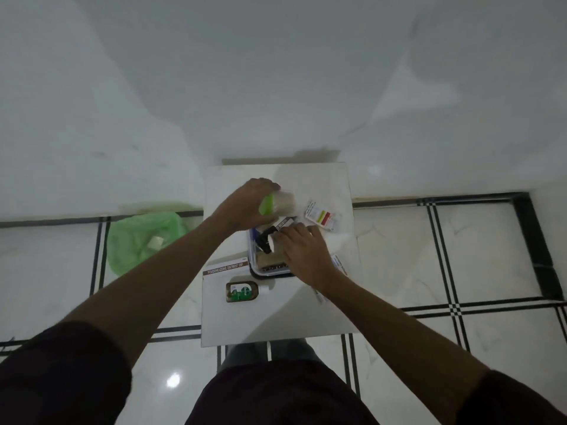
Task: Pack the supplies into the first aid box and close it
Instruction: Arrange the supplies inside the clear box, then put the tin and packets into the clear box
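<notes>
- The first aid box point(256, 265), a clear container with a dark rim, sits open near the middle of the small white table point(276, 320). It already holds a dark-capped item, a blue item and something tan.
- The right hand point(302, 251) lies palm-down across the box's right side, its fingers point(287, 236) curled onto a white carton point(283, 223) at the far end of the box; whether they actually grip it cannot be told.
- The left hand point(245, 207) hovers just beyond the box's far edge, its fingers closed around a blurred pale pack with a green end point(277, 204).
- A long ointment carton point(224, 269) lies against the box's left side, at the table's left edge.
- A brown antiseptic bottle point(244, 292) with a green label lies on its side, just nearer the person than the box.
- A small printed packet point(320, 216) rests toward the far right corner, apart from the box.
- A green plastic bag point(141, 240) lies on the tiled floor, left of the table.
</notes>
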